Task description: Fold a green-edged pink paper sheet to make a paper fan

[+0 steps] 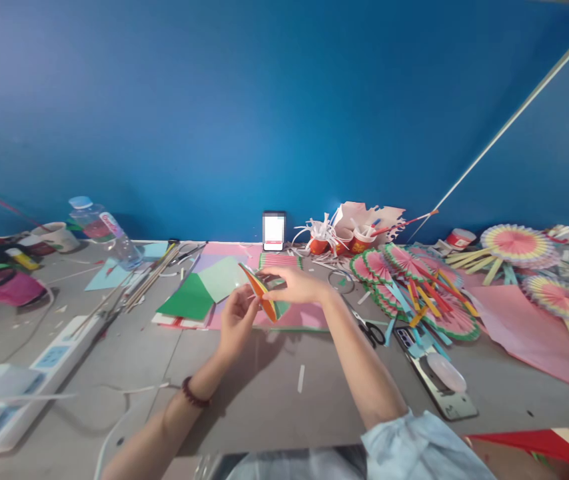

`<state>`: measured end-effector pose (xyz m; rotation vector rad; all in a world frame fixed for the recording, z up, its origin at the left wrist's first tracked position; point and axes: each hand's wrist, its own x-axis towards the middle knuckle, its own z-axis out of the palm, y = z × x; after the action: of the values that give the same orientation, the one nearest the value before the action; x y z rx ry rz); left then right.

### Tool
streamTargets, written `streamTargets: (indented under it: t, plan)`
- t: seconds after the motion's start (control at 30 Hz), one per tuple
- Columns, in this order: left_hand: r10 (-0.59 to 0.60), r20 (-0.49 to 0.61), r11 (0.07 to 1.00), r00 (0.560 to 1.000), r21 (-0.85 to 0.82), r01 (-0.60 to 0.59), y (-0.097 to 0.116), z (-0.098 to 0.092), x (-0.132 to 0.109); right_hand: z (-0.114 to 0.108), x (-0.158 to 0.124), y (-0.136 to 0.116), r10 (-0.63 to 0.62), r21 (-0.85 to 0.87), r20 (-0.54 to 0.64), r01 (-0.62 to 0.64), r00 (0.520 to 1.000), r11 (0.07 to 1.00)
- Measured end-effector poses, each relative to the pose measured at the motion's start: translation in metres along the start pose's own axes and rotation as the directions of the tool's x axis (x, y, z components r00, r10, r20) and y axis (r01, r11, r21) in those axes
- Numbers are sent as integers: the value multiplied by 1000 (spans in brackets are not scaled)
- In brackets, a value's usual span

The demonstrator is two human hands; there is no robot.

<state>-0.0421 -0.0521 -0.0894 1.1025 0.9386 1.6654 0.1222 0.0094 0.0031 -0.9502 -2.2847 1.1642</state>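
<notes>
My left hand [237,319] and my right hand [297,285] meet over the middle of the grey table [244,387]. Both pinch a folded, pleated paper piece [264,297] striped orange, green and pink. The left hand grips its lower edge from the left, a bead bracelet on that wrist. The right hand's fingers close over the top of the piece. Under the hands lies a stack of coloured paper sheets [199,297] in green, pink and lilac.
Finished paper fans [414,287] with stick handles pile up at the right, more at far right [517,245]. Scissors [372,330], a phone [273,231] against the blue wall, paper cups [339,240], a water bottle [102,230], sticks [149,280] and a power strip [39,370] lie around.
</notes>
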Motion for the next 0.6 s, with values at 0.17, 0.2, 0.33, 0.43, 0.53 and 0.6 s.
streamTargets:
  t: [0.17, 0.2, 0.33, 0.43, 0.53, 0.6]
  plan:
    - [-85, -44, 995, 995, 46, 87, 6, 2, 0, 4, 7, 13, 35, -10, 70, -35, 997, 999]
    - [-109, -53, 993, 993, 45, 112, 6, 2, 0, 5, 8, 16, 33, -16, 86, -32, 996, 999]
    - [-230, -91, 973, 969, 3, 231, 1, 0, -1, 10, 16, 31, 8, -53, 122, -1, 992, 999]
    - [-317, -105, 948, 943, -28, 316, -2, -1, 1, 13, 21, 42, 6, -28, 134, -2, 991, 1000]
    - [-361, -96, 932, 928, -65, 356, -4, -1, 3, 13, 23, 52, 8, 40, 136, -14, 991, 999]
    - [-359, -93, 932, 929, -82, 352, -4, -1, 3, 12, 24, 57, 13, 102, 149, -28, 989, 994]
